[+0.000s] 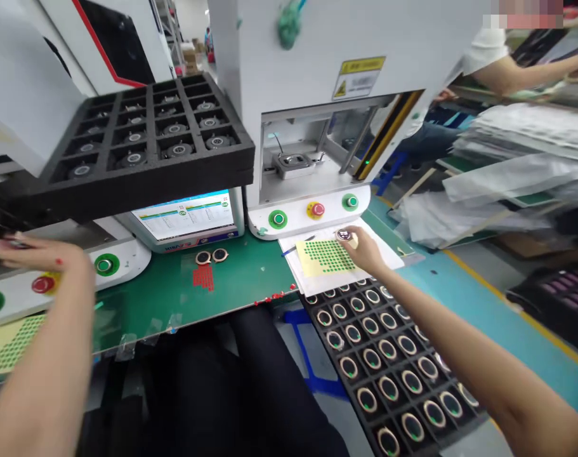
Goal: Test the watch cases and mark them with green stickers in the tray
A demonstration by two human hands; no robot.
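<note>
My right hand [362, 249] is closed on a small round metal ring part [344, 235], held over a yellow sheet of green dot stickers [324, 257] on white paper. My left hand [34, 252] reaches far left toward the left machine's opening, fingers curled on something I cannot make out, just above that machine's red button [42, 284]. A black foam tray [388, 368] filled with several ring parts lies below my right forearm. Two loose ring parts [211, 256] rest on the green mat [241, 279] beside a patch of red stickers [203, 277].
A raised black foam tray [141, 136] with several parts sits over a screen [186, 216]. The white machine [312, 158] ahead has green and red buttons. A second sticker sheet [10, 343] lies at the left. Another person's arm [521, 70] works at the far right, near bagged stacks.
</note>
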